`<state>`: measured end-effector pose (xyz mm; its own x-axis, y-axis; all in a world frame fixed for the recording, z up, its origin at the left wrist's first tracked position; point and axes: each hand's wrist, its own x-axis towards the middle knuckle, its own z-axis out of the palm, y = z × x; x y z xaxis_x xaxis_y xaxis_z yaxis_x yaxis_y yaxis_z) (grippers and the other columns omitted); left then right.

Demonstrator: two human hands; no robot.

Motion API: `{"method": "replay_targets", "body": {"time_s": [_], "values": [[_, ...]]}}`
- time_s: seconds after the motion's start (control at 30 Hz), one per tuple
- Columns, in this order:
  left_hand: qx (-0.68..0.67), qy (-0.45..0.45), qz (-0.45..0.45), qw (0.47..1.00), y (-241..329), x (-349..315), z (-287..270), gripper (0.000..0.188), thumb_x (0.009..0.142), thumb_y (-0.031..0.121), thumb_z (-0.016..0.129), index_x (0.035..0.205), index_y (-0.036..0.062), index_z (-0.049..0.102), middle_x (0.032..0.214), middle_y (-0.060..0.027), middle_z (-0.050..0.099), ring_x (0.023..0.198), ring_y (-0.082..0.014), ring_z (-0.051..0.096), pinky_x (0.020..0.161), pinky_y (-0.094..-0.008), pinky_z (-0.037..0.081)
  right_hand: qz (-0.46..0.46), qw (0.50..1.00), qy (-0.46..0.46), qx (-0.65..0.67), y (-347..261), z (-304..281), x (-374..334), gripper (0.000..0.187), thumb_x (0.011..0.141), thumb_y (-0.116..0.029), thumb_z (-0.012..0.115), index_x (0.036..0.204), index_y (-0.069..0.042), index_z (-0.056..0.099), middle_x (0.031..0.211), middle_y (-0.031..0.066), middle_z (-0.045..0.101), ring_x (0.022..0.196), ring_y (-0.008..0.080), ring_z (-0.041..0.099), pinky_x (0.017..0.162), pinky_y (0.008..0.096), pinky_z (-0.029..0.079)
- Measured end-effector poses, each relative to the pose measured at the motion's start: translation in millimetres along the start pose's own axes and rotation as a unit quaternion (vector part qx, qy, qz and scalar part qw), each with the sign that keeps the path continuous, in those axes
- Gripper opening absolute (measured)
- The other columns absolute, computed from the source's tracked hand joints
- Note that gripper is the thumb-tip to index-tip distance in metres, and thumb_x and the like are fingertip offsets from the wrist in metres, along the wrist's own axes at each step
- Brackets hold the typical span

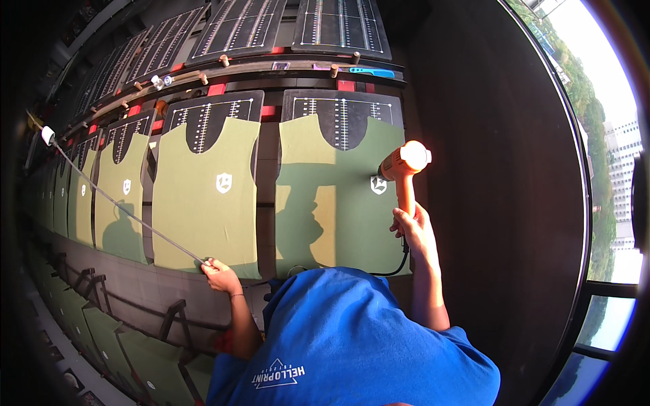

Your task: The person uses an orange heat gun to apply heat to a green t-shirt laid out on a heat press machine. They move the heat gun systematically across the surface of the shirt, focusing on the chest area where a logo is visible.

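Head camera shows the right hand (pixel 416 230) with its fingers wrapped around the handle of an orange heat gun (pixel 405 172), whose dark nozzle points left at the white shield emblem (pixel 378 185) on the rightmost green shirt panel (pixel 359 220). Whether the gun is running, or the nozzle touches the cloth, I cannot tell; if it is hot and lingers or dips, the emblem could smear and the fabric scorch. From the handle's base a black cord (pixel 405 260) drops over the panel's near right corner, so a sideways swing of the gun might catch that edge and pull it askew on its black platen (pixel 393 107). Farther left, the left hand (pixel 221 276) is closed on a grey cable (pixel 135 220) that slants to a white connector (pixel 47 135) at the far left, passing in front of the other panels. Slack there could let the cable sag and rub their emblems; too hard a pull could work the connector loose. Close by, the blue T-shirt (pixel 352 331) sits at the near edge of the work, and leaning forward could brush the cloth. Shadow over much of the rightmost panel may hide early scorching.
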<state>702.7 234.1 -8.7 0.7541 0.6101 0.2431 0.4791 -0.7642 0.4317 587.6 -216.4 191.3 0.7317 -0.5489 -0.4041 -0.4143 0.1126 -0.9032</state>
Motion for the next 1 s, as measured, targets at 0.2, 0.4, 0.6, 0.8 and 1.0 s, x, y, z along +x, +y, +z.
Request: {"method": "replay_targets", "body": {"time_s": [0.2,0.4,0.6,0.8,1.0], "values": [[0.012,0.003,0.000,1.000,-2,2,2,0.036,0.097,0.039,0.047,0.098,0.0049,0.060,0.082,-0.0181,0.069,0.076,-0.0422,0.065,0.063,-0.0521,0.048,0.001,1.000,0.000,0.018,-4,-4,-1,0.026,0.089,-0.025,0.066,0.099,-0.004,0.057,0.072,0.0010,0.056,0.062,0.0109,0.058,0.055,0.0248,0.046],[0.001,-0.002,0.003,1.000,-6,2,4,0.035,0.097,0.038,0.047,0.098,0.0048,0.060,0.082,-0.0181,0.069,0.076,-0.0415,0.065,0.064,-0.0518,0.048,0.004,1.000,0.008,0.013,-2,-6,1,0.026,0.089,-0.024,0.065,0.101,-0.003,0.057,0.071,0.0007,0.056,0.061,0.0108,0.058,0.054,0.0251,0.046],[-0.014,-0.015,-0.003,1.000,-5,3,2,0.034,0.097,0.037,0.048,0.097,0.0051,0.059,0.082,-0.0178,0.069,0.076,-0.0410,0.065,0.064,-0.0511,0.048,0.018,0.999,0.034,0.030,-4,-7,-3,0.028,0.089,-0.024,0.065,0.105,-0.002,0.058,0.070,0.0003,0.055,0.060,0.0105,0.057,0.055,0.0250,0.046],[-0.003,-0.020,-0.007,1.000,-2,3,0,0.032,0.096,0.036,0.050,0.096,0.0053,0.059,0.082,-0.0170,0.069,0.077,-0.0404,0.066,0.065,-0.0513,0.049,0.012,0.999,0.023,0.039,-2,-12,-3,0.026,0.089,-0.023,0.065,0.101,-0.002,0.058,0.070,0.0007,0.056,0.061,0.0100,0.058,0.054,0.0244,0.046],[0.006,-0.007,0.007,1.000,-5,3,4,0.033,0.097,0.037,0.049,0.095,0.0049,0.058,0.081,-0.0179,0.069,0.076,-0.0408,0.066,0.064,-0.0509,0.049,0.010,1.000,0.016,0.019,-2,-11,-5,0.023,0.089,-0.023,0.065,0.098,-0.003,0.057,0.071,0.0010,0.057,0.061,0.0104,0.058,0.054,0.0248,0.046]]}}
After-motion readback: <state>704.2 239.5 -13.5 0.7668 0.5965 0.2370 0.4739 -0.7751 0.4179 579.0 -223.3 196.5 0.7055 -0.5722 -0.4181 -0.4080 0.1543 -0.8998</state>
